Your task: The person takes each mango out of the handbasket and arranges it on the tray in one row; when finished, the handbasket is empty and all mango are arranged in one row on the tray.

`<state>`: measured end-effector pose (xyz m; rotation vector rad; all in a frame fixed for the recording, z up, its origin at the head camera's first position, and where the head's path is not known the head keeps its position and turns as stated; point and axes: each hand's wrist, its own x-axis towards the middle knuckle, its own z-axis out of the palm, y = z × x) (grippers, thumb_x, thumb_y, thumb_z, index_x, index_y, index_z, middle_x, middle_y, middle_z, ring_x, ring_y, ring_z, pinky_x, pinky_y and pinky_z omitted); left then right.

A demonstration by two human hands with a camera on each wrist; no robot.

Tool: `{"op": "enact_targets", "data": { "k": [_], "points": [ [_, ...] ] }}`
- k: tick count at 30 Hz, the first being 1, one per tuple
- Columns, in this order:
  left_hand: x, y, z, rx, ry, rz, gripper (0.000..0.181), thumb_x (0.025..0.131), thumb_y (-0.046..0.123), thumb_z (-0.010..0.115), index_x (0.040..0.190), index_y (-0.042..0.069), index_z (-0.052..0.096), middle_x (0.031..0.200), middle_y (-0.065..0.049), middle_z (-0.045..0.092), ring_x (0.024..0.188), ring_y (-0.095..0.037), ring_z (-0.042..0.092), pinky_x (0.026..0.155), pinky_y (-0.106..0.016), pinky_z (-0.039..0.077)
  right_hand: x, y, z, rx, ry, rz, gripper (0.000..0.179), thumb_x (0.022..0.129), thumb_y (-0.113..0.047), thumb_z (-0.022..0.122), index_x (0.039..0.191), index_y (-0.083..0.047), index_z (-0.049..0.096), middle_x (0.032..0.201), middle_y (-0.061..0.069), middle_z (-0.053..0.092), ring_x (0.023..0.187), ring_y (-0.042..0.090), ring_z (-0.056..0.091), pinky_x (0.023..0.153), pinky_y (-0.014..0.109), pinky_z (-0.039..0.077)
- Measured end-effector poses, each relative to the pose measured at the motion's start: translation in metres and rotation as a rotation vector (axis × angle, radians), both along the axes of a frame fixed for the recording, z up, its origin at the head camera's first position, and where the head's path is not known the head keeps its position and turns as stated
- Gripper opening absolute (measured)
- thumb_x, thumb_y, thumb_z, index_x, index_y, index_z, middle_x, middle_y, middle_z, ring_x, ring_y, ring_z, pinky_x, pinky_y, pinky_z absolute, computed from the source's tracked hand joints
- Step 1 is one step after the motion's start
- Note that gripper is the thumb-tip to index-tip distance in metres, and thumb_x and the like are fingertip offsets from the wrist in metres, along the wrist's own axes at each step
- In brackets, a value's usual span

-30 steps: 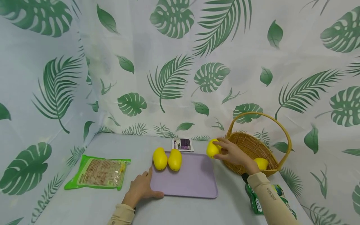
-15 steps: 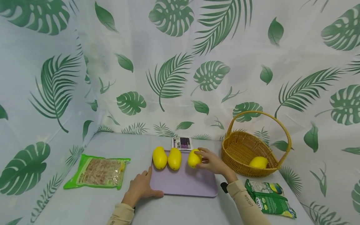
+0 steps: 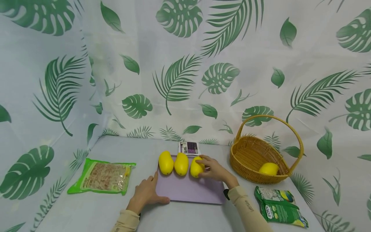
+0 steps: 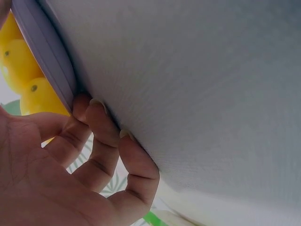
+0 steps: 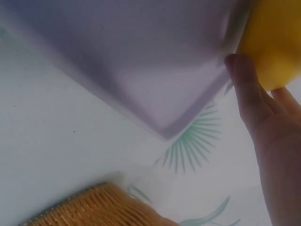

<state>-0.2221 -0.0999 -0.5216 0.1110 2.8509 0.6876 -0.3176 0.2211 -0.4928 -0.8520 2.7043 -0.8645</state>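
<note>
In the head view, my right hand point(image 3: 213, 169) grips a yellow mango point(image 3: 196, 167) at the back right of the lilac tray point(image 3: 188, 190). The right wrist view shows fingertips against this mango point(image 5: 275, 47), close to the tray's surface. Two more mangoes, a left one point(image 3: 166, 163) and a middle one point(image 3: 181, 164), lie side by side along the tray's back edge. My left hand point(image 3: 147, 191) rests at the tray's front left corner, thumb and forefinger spread along its edges. Its other fingers bend against the table in the left wrist view, holding nothing.
A wicker basket point(image 3: 239, 164) with a tall handle stands at the right with one mango point(image 3: 269, 169) inside. Before it lies a green packet point(image 3: 281, 206). A green-edged food bag point(image 3: 105, 177) lies at the left. Behind the tray is a small white-and-purple packet point(image 3: 189, 148).
My right hand has carried the mango leftward from beside the basket onto the tray, close to the middle mango. The left hand has stayed at the tray's corner.
</note>
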Motion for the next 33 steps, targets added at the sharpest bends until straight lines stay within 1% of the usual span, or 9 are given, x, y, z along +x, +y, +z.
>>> {"op": "enact_targets", "data": {
  "k": [6,12,15,18,20,24,29,33],
  "points": [
    [0.000,0.000,-0.001,-0.008,-0.001,0.003,0.132,0.057,0.070,0.087,0.155,0.001,0.032,0.139,-0.025,0.056,0.115,-0.044,0.060,0.099,-0.072,0.045,-0.005,-0.006,0.002,0.126,0.052,0.025,0.063,0.088,-0.036,0.077,0.143,-0.013,0.057,0.161,0.020,0.036,0.119,0.033,0.063,0.099,0.048,0.056],
    [0.000,0.001,-0.001,-0.007,0.002,0.007,0.131,0.057,0.070,0.087,0.155,0.001,0.032,0.138,-0.024,0.057,0.115,-0.043,0.060,0.099,-0.071,0.045,-0.008,-0.013,0.008,0.177,0.080,0.051,0.063,0.086,-0.031,0.078,0.142,-0.011,0.058,0.160,0.023,0.035,0.114,0.033,0.064,0.097,0.052,0.055],
    [0.000,0.001,0.000,-0.010,0.006,0.004,0.131,0.057,0.069,0.087,0.155,0.001,0.033,0.138,-0.024,0.057,0.114,-0.043,0.061,0.098,-0.071,0.046,-0.009,-0.013,0.008,0.184,0.071,0.053,0.064,0.086,-0.031,0.078,0.143,-0.012,0.057,0.161,0.023,0.033,0.121,0.037,0.061,0.102,0.055,0.052],
    [0.000,0.001,0.001,-0.015,0.011,0.001,0.131,0.057,0.070,0.087,0.155,0.000,0.033,0.138,-0.025,0.057,0.114,-0.043,0.061,0.097,-0.071,0.047,-0.010,-0.013,0.009,0.170,0.044,0.046,0.066,0.086,-0.032,0.078,0.145,-0.013,0.055,0.163,0.021,0.030,0.134,0.042,0.052,0.109,0.058,0.046],
    [0.001,0.001,0.001,-0.023,0.016,-0.004,0.131,0.057,0.070,0.086,0.154,0.000,0.034,0.138,-0.025,0.057,0.114,-0.043,0.060,0.096,-0.070,0.048,-0.009,-0.012,0.009,0.155,0.022,0.038,0.068,0.086,-0.032,0.078,0.146,-0.014,0.053,0.165,0.020,0.028,0.139,0.044,0.047,0.111,0.059,0.044],
    [0.000,0.000,-0.001,-0.032,0.017,-0.004,0.131,0.057,0.071,0.086,0.154,0.000,0.034,0.139,-0.025,0.056,0.114,-0.043,0.060,0.095,-0.069,0.048,-0.008,-0.010,0.012,0.119,-0.004,0.028,0.071,0.086,-0.031,0.079,0.149,-0.013,0.050,0.166,0.019,0.026,0.139,0.044,0.047,0.108,0.059,0.048],
    [-0.001,0.000,-0.002,-0.035,0.006,0.004,0.132,0.056,0.072,0.086,0.155,0.001,0.033,0.139,-0.024,0.056,0.114,-0.042,0.060,0.096,-0.069,0.048,-0.008,-0.003,0.017,0.110,0.025,0.033,0.073,0.088,-0.030,0.078,0.150,-0.010,0.047,0.165,0.022,0.026,0.134,0.044,0.052,0.101,0.055,0.054],
    [-0.001,0.001,-0.001,-0.030,0.000,0.006,0.132,0.057,0.071,0.086,0.155,0.001,0.033,0.139,-0.024,0.056,0.114,-0.042,0.060,0.097,-0.069,0.048,-0.008,0.009,0.027,0.104,0.011,0.010,0.072,0.089,-0.028,0.076,0.150,-0.007,0.045,0.164,0.022,0.028,0.131,0.045,0.055,0.100,0.056,0.054]
  ]
}}
